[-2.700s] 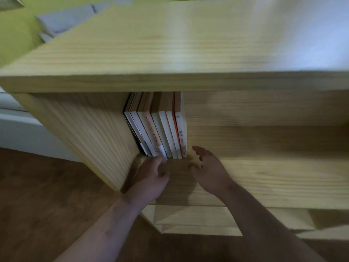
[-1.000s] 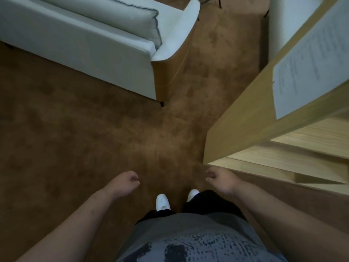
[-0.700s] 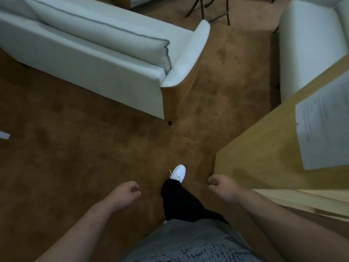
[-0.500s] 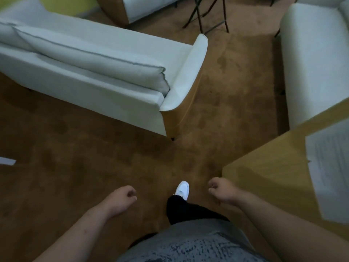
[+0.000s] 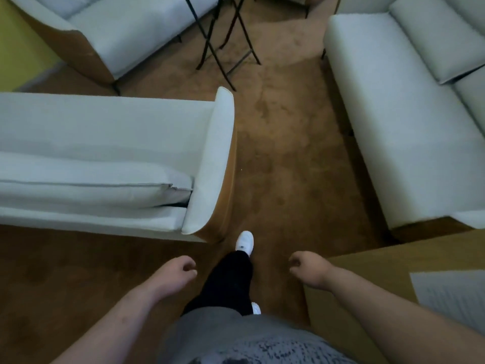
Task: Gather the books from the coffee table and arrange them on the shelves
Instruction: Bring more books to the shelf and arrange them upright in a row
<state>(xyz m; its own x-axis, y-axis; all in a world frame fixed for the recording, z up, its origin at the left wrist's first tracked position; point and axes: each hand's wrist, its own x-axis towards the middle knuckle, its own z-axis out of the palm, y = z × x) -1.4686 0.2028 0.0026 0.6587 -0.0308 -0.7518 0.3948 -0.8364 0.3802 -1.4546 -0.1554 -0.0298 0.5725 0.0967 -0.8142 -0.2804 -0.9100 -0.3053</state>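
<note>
Slid to lower right, shelf unit (image 5: pixel 420 254), left hand (image 5: pixel 176 271) and right hand (image 5: pixel 310 269) loosely curled, each grip empty

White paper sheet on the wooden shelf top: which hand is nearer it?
Right. The right hand is left of the white paper sheet; the left hand lies farther left.
</note>
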